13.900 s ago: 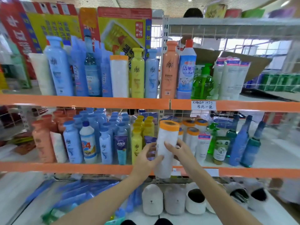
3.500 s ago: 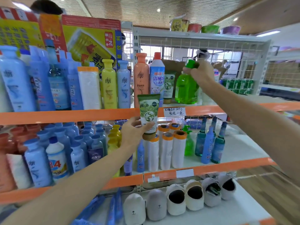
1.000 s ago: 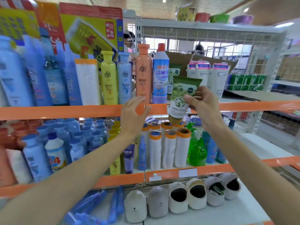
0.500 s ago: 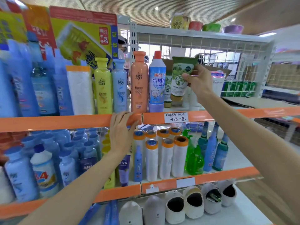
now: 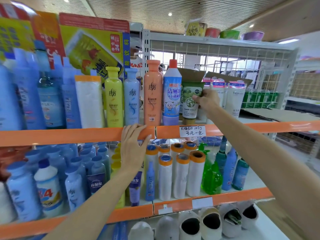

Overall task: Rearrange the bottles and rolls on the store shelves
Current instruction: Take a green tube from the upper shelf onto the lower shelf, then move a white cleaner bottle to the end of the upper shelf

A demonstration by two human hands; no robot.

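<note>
**A:** From the head view, where do you have that tube?

**B:** Your right hand (image 5: 207,102) is closed on the green cream tube (image 5: 190,101), thumb across its front and fingers behind, about mid-body. The tube stands cap-down on the upper shelf (image 5: 69,135), just beside the blue-and-white toilet cleaner bottle (image 5: 171,96) and in front of the white tubes (image 5: 233,99). Whether its cap already bears on the shelf I cannot tell.

**A:** And your other hand?

**B:** Your left hand (image 5: 134,149) grips nothing: its fingers are curled loosely over the orange shelf edge, below the peach shampoo bottle (image 5: 152,94).

**A:** How will the tube handle?

**B:** I judge it light and soft-walled, so it will dent if you squeeze. The glossy skin looks slippery, and standing on a narrow cap it would tip easily. Hold it low, near the stiffer cap end, if you shift it.

**A:** And the rolls?

**B:** The orange-capped film rolls (image 5: 180,175) stand on the middle shelf, beside the green soap bottle (image 5: 211,177). They look light and firm; take them round the middle.
</note>
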